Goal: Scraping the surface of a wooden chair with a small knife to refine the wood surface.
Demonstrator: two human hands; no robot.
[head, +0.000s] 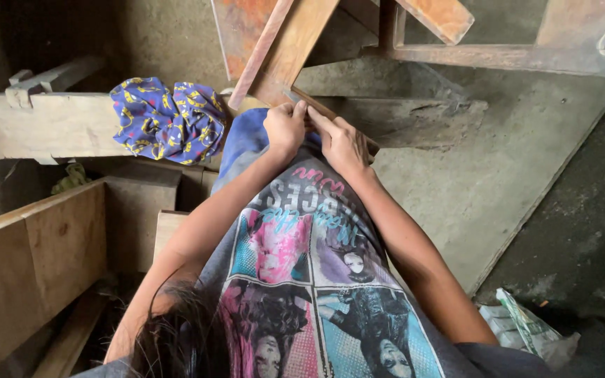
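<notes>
1. The wooden strip (330, 115) is thin and brown; it lies slanted over the person's lap, below the reddish boards (274, 42)
2. The left hand (285, 126) and the right hand (343, 143) both pinch it with bent fingers
3. A crumpled white and green bag (523, 329) lies on the floor at the lower right
</notes>
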